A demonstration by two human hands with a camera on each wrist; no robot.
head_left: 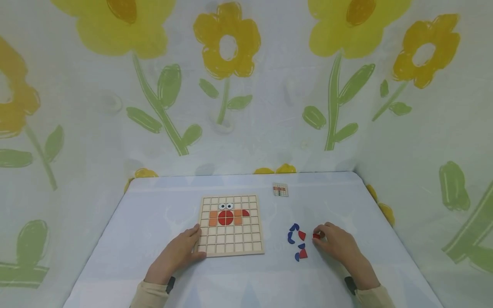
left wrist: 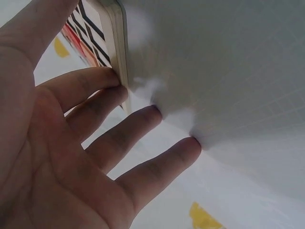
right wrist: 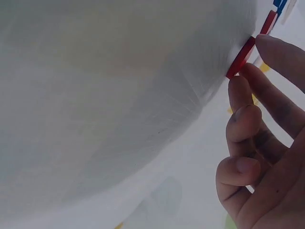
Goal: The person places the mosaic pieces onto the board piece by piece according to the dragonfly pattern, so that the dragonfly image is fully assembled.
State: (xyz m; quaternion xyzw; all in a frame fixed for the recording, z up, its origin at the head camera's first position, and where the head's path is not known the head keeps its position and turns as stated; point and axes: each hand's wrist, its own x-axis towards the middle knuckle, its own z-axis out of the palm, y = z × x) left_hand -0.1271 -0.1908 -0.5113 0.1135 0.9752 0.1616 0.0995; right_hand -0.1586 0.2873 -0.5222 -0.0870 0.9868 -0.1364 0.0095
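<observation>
A wooden grid board (head_left: 231,248) lies on the table. On it are two eye tiles (head_left: 226,206), a red circle (head_left: 225,217) of quarter pieces, orange squares (head_left: 213,218) on both sides, and a red quarter piece (head_left: 245,212). My left hand (head_left: 181,252) rests at the board's left edge and near corner; in the left wrist view its fingers (left wrist: 138,124) are nearly straight, some touching the board's side. Right of the loose pieces, my right hand (head_left: 339,244) pinches a red piece (right wrist: 240,58) between thumb and fingertips, close to the tabletop.
Several loose blue rounded pieces (head_left: 290,238) and two red quarter pieces (head_left: 303,253) lie between the board and my right hand. A small pattern card (head_left: 280,190) lies behind them, near the table's far edge. Flower-printed fabric (head_left: 269,128) surrounds the table (head_left: 127,256).
</observation>
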